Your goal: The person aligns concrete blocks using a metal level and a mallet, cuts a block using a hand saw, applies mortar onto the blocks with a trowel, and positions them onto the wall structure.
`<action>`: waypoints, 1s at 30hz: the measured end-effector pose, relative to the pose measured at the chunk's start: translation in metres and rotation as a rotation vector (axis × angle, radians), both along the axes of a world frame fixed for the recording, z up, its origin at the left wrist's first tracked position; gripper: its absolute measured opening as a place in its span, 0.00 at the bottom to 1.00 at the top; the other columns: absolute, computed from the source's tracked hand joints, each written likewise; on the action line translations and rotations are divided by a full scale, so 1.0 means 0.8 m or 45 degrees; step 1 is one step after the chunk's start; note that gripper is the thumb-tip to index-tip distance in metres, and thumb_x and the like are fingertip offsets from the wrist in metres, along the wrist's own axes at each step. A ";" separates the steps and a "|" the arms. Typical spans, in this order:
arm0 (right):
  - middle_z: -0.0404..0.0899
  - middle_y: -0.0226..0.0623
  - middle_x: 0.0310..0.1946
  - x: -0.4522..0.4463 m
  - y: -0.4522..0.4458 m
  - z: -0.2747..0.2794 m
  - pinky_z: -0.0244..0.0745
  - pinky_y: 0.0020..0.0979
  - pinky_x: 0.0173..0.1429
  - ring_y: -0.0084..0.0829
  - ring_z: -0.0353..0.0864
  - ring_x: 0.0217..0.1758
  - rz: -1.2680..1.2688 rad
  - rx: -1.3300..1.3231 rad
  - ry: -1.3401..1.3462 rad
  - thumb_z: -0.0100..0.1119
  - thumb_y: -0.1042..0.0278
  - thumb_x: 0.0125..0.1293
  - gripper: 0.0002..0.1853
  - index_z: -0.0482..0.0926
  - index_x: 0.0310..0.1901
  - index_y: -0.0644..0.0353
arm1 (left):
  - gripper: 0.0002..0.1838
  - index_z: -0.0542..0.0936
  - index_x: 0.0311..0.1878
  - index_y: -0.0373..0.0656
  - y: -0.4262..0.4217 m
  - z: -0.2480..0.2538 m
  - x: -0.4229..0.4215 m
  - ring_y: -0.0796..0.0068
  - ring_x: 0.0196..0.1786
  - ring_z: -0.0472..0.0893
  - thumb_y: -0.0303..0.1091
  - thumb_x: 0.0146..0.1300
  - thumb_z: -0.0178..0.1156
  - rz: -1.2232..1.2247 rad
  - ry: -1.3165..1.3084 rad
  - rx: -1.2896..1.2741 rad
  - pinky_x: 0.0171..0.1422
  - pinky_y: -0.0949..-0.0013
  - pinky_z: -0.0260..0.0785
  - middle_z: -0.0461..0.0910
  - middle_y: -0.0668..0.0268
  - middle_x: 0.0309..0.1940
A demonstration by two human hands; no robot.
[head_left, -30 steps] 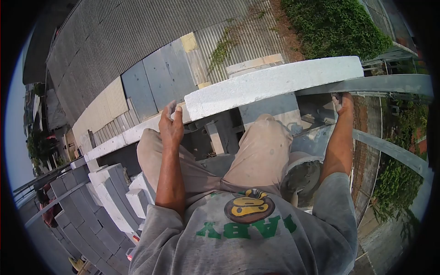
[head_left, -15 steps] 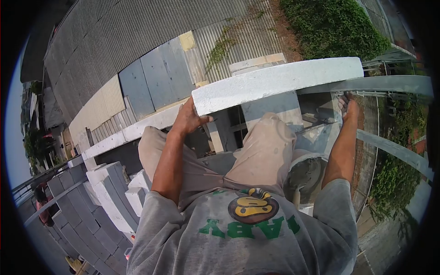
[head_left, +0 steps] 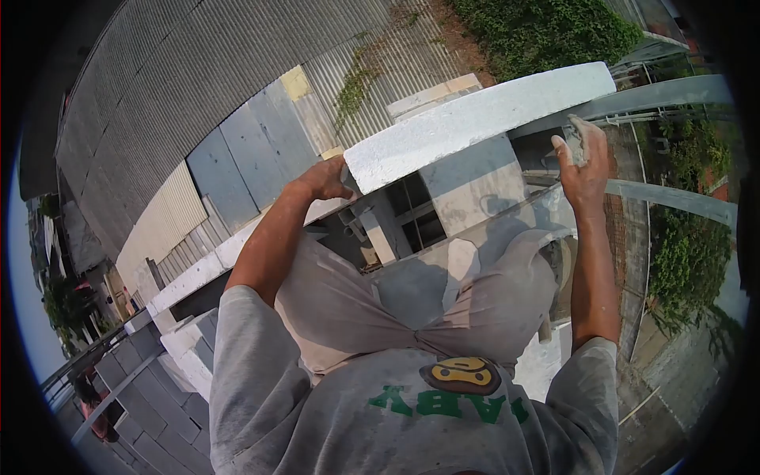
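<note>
My left hand (head_left: 323, 179) at one end of a white concrete block (head_left: 479, 123), whether clasping I cannot tell, right hand (head_left: 584, 176) spread wide near a grey beam (head_left: 673, 94)

So the left hand (head_left: 324, 179) is now touching the white block's (head_left: 483, 123) left end instead of hanging beside it like a second ago. Right hand (head_left: 583, 162) is opening up, thumb and fingers spreading. Knees (head_left: 526, 277) are going wider apart too, and the whole view's shifting a bit.
</note>
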State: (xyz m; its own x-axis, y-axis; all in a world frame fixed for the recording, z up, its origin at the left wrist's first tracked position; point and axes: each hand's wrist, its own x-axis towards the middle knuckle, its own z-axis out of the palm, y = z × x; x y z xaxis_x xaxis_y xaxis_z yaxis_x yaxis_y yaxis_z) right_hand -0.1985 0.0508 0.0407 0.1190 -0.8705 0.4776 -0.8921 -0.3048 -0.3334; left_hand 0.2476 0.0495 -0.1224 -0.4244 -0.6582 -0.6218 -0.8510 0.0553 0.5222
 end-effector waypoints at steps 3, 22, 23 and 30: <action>0.73 0.45 0.53 0.058 -0.018 0.003 0.67 0.42 0.64 0.45 0.70 0.61 0.215 0.119 0.115 0.66 0.60 0.61 0.23 0.75 0.56 0.60 | 0.47 0.65 0.68 0.44 -0.005 -0.030 -0.001 0.51 0.66 0.68 0.43 0.42 0.75 -0.174 -0.043 -0.047 0.71 0.61 0.60 0.73 0.52 0.60; 0.73 0.60 0.55 0.139 -0.040 -0.045 0.64 0.48 0.66 0.55 0.69 0.62 0.176 0.378 0.135 0.55 0.39 0.65 0.34 0.76 0.54 0.70 | 0.37 0.76 0.59 0.49 0.040 -0.072 -0.033 0.52 0.61 0.71 0.54 0.45 0.74 0.024 0.366 -0.800 0.68 0.56 0.61 0.76 0.59 0.57; 0.73 0.60 0.54 0.139 -0.040 -0.044 0.65 0.48 0.66 0.55 0.70 0.62 0.176 0.389 0.128 0.55 0.39 0.65 0.34 0.76 0.54 0.69 | 0.37 0.76 0.59 0.49 0.041 -0.076 -0.032 0.52 0.61 0.72 0.55 0.45 0.74 0.030 0.398 -0.782 0.67 0.57 0.62 0.76 0.59 0.56; 0.68 0.52 0.60 0.145 -0.036 -0.031 0.66 0.45 0.67 0.50 0.67 0.65 0.186 0.423 0.299 0.65 0.46 0.60 0.32 0.75 0.58 0.65 | 0.30 0.79 0.55 0.46 0.039 -0.072 -0.034 0.62 0.56 0.78 0.47 0.48 0.74 0.139 0.469 -0.648 0.62 0.65 0.69 0.82 0.65 0.51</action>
State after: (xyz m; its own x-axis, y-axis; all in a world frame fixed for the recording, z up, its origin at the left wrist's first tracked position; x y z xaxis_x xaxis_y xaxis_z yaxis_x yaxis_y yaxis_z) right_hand -0.0821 0.0222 0.0157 0.3242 -0.9384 0.1195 -0.9110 -0.3437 -0.2281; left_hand 0.2202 0.0807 -0.1797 -0.4647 -0.8843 -0.0461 -0.6354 0.2967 0.7129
